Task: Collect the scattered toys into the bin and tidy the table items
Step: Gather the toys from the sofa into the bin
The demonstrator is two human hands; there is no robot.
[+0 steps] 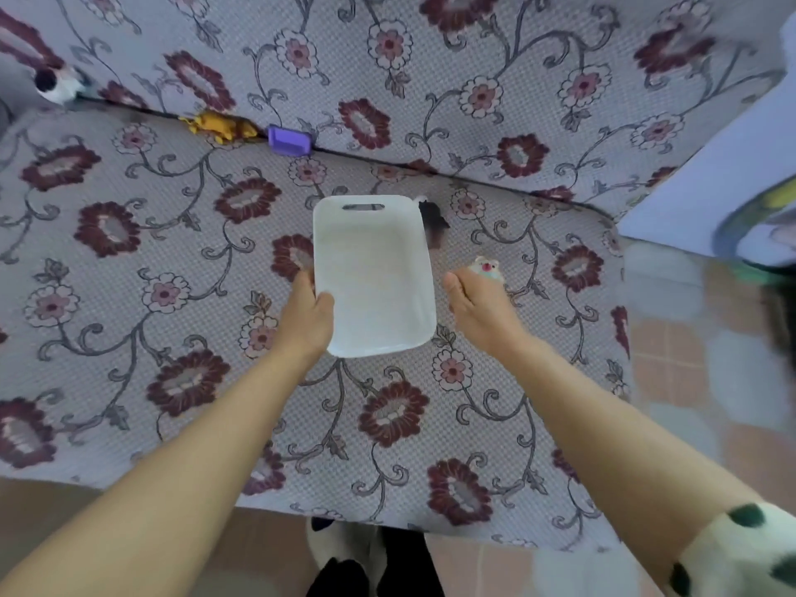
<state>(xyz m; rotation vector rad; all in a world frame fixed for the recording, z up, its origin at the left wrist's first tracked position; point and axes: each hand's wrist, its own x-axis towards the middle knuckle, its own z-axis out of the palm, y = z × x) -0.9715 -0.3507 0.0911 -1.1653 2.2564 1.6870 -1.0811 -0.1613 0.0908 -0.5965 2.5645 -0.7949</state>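
Note:
A white plastic bin (370, 252) with a slot handle sits on the flowered sofa seat; nothing shows inside it. My left hand (308, 314) grips its left rim, thumb over the edge. To the right of the bin, my right hand (476, 305) holds a small pale animal toy (486, 269) with a pink snout, only its head showing past my fingers. A dark toy (433, 221) lies just behind the bin's right far corner. A yellow toy (219, 124) and a purple block (288, 140) are wedged in the crease between seat and backrest. A black-and-white toy (56, 84) lies at the far left.
The sofa seat (172, 295) and backrest carry a dark red flower pattern. A pale sheet or cushion (706, 187) hangs at the right. Tiled floor (672, 351) runs along the right side. My feet in spotted slippers (344, 558) stand below the seat's front edge.

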